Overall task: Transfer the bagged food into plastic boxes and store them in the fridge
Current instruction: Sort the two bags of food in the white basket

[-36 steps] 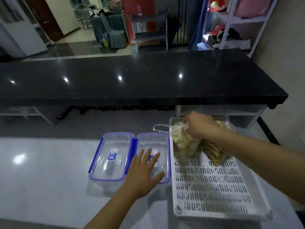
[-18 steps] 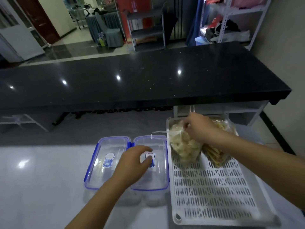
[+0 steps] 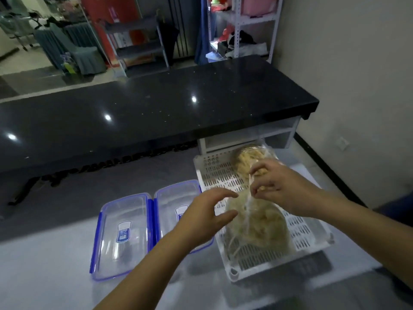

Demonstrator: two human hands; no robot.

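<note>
- Head view, only view supplied.
- Right hand [image 3: 279, 189] at about 2 o'clock from frame centre, fingers curled and pinching the gathered neck of a clear bag of pale food [image 3: 257, 222]; bag over the near half of a white slotted tray [image 3: 312, 233]; contact between bag bottom and tray not determinable.
- Left hand [image 3: 205, 218] at centre, holding nothing, fingers and thumb spread wide in a loose claw, tips just beside the left flank of the bag; contact not confirmed.
- Second clear bag of yellowish food [image 3: 248, 157] lying at the far end of the tray, at 12 o'clock from the right hand, partly hidden behind its fingers.
- Two clear plastic boxes with blue rims side by side at 9 o'clock from the tray: left box [image 3: 123, 233] fully visible, blue label showing through; right box [image 3: 172, 209] partly covered by the left forearm, just beside the tray's left edge.
- Lid status of the boxes: not determinable.
- Boxes and tray resting on a pale glossy surface [image 3: 44, 276].
- Black speckled counter [image 3: 156, 108] across the frame at 12 o'clock, well apart from the boxes.
- Shelving units and covered chairs beyond the counter, blurred.
</note>
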